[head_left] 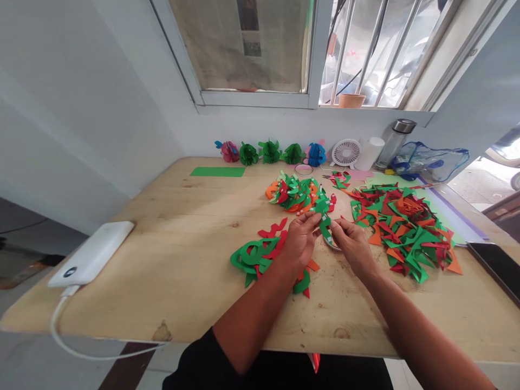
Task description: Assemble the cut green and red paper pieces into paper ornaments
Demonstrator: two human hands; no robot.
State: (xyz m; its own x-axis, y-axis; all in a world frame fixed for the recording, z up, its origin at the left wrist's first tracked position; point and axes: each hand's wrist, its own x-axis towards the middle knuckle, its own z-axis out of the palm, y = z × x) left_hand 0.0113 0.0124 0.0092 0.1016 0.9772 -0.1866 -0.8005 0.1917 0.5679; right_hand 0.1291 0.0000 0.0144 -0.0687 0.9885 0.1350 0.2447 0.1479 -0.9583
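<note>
Between my two hands is a green paper cutout [326,226] with small white patches along it. My left hand [303,235] pinches it from the left. On its right edge, the fingers of my right hand [352,244] are closed, their tips partly hidden. A ring-shaped roll [333,246] lies on the table just under the cutout, mostly covered. Beyond my hands sits a heap of green, red and orange cutouts with white patches [298,192]. Flat green and red cutouts [254,254] lie beside and under my left forearm.
A large pile of paper scraps [406,227] spreads at the right, near a phone [495,271]. Folded paper figures [269,151], a small fan [346,153] and a bottle [395,143] line the wall. A white power bank [92,253] with a cable lies at left.
</note>
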